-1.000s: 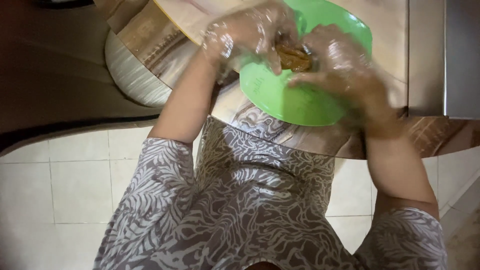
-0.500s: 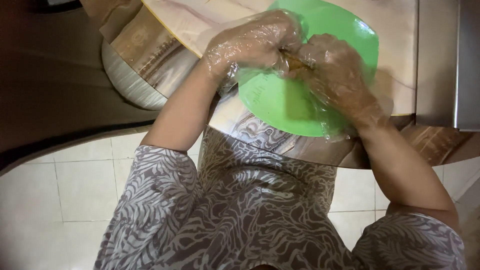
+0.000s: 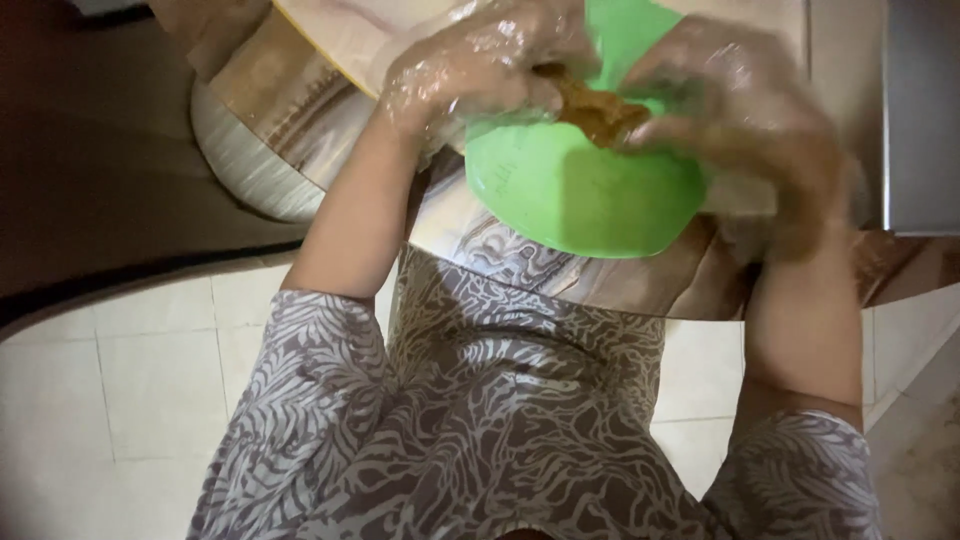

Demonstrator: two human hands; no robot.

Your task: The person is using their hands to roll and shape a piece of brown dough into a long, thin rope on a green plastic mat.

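Both my hands wear thin clear plastic gloves. My left hand (image 3: 480,75) and my right hand (image 3: 745,105) meet over a green plastic bowl (image 3: 580,195) that stands near the counter's front edge. Between the fingers of both hands is a brown, sticky lump of food (image 3: 595,108), held just above the bowl. My right hand is blurred by motion. The inside of the bowl is mostly hidden behind the hands.
The bowl rests on a marbled brown and cream counter (image 3: 600,285). A round white ribbed container (image 3: 250,165) sits at the counter's left end. A grey metal surface (image 3: 920,120) lies at the right. Pale floor tiles (image 3: 120,400) spread below.
Both hands have stayed over the bowl, working the brown lump; it now shows more plainly between the fingers. The view has shifted slightly so the bowl sits more central.
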